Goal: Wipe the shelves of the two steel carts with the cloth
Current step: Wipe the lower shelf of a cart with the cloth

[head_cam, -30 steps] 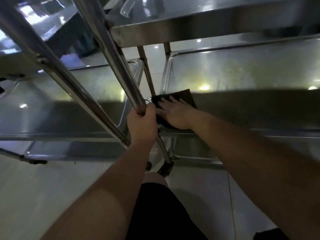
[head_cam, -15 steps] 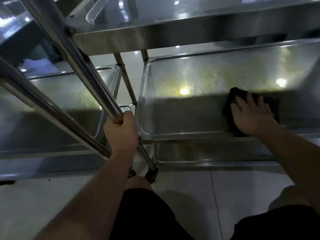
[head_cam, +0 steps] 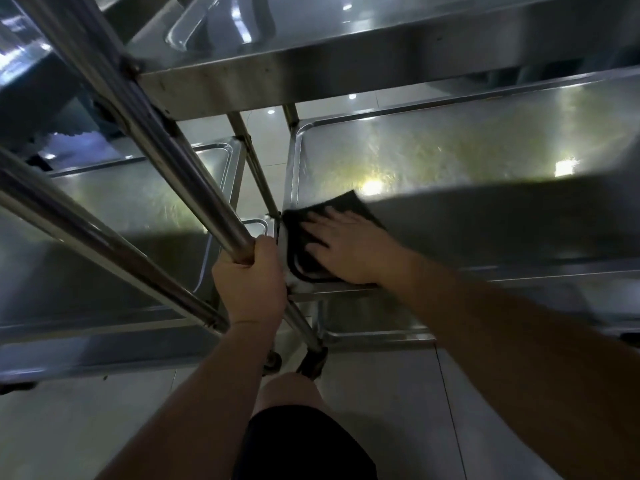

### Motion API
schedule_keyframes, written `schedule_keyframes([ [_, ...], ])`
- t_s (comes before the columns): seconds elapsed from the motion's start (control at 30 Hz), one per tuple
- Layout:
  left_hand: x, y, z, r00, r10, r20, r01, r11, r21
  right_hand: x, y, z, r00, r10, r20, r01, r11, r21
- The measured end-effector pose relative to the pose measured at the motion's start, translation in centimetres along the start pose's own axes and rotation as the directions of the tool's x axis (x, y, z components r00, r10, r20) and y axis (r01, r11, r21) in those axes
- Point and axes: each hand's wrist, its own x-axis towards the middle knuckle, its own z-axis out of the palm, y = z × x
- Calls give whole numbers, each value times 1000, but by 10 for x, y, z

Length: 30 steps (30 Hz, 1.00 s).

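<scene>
Two steel carts stand side by side on a tiled floor. A dark cloth [head_cam: 301, 233] lies flat in the near left corner of the right cart's middle shelf [head_cam: 450, 150]. My right hand [head_cam: 349, 249] presses on the cloth with straight, spread fingers. My left hand [head_cam: 251, 275] grips the slanted steel post [head_cam: 180, 161] of the right cart, just left of that corner. The left cart's middle shelf [head_cam: 121, 202] lies to the left, behind the posts.
The right cart's top shelf [head_cam: 346, 67] overhangs the work area close above my hands. A second slanted post [head_cam: 86, 237] crosses the left side. Lower shelves [head_cam: 374, 327] and caster wheels [head_cam: 313, 363] sit near my knee [head_cam: 287, 389]. Pale floor tiles lie in front.
My right hand slid the cloth from the shelf's left corner out to the right, then back to the left corner. My left hand kept its grip on the post.
</scene>
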Motion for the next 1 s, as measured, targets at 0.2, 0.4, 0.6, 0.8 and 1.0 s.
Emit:
schedule_keyframes([
  [0.2,-2,2,2,999,-40,16,40,999,-17,-20,76,-16,832,513,-209,-508,857,81],
  [0.4,-10,12,7,999,37,-13,-38,995,-95,70,16,-8,942,315,-114,-307,948,80],
  [0.6,-7,14,6,997,79,4,-79,994,-80,88,-22,-3,996,84,-39,-85,996,-27],
  [0.8,-9,14,3,999,29,38,-28,999,-26,-20,-3,3,922,-322,213,339,939,-50],
  [1.0,-11,20,-1,995,-45,88,48,998,-32,10,21,-12,982,-152,114,168,975,-147],
])
